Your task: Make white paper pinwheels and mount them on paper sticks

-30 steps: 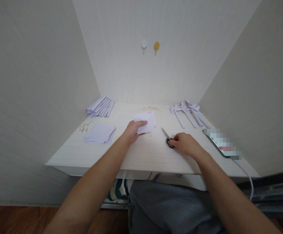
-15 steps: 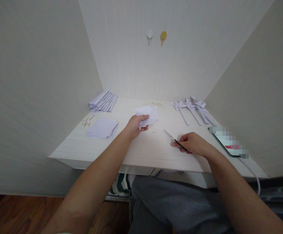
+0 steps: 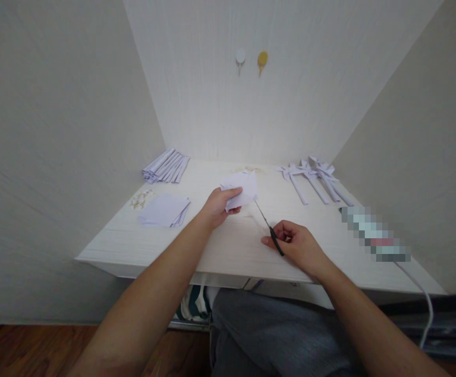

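Note:
A square piece of white paper (image 3: 243, 189) is pinched in my left hand (image 3: 222, 206), thumb on top and fingers beneath, above the middle of the white desk (image 3: 212, 246). My right hand (image 3: 291, 242) grips a pair of scissors (image 3: 274, 238) by their black handles. The thin blades point up and left, and their tip lies at the paper's lower right corner; whether it touches the paper I cannot tell. A stack of square paper sheets (image 3: 164, 210) lies left of my left hand.
Rolled paper sticks (image 3: 167, 166) lie at the back left, with small pale pieces (image 3: 141, 199) in front. Several paper pinwheels (image 3: 310, 175) rest at the back right. A phone (image 3: 373, 233), partly blurred, with a white cable (image 3: 428, 303) lies at the right. Two hooks (image 3: 262, 59) hang on the wall.
My right hand has moved left with the scissors, bringing their tip to the paper's corner. The paper in my left hand has turned slightly and lies flatter.

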The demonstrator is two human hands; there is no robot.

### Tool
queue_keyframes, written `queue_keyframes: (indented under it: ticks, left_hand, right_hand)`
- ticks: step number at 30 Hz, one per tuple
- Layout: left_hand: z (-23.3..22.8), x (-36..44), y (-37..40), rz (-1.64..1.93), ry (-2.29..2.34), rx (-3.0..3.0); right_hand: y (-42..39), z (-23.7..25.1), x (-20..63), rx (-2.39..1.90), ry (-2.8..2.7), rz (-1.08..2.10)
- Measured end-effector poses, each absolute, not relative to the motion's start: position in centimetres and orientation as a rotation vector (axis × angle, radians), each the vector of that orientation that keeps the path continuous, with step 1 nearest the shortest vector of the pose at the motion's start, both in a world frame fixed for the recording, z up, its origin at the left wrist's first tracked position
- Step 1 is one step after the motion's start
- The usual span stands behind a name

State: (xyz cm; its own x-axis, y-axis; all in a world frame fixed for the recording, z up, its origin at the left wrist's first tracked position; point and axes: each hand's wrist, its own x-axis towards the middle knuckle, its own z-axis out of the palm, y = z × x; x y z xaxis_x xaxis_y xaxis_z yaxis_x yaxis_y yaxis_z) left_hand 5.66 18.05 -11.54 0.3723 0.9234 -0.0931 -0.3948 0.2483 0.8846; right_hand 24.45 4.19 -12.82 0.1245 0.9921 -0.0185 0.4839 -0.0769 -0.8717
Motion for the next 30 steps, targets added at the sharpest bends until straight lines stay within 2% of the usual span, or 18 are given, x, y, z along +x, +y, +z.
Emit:
queue_keyframes:
  ticks: [30]
  left_hand:
    - [-12.03, 5.71, 18.27, 1.032, 0.726, 0.947]
  right_hand:
    - [4.32, -13.47, 23.66, -1.581, -1.385, 0.790]
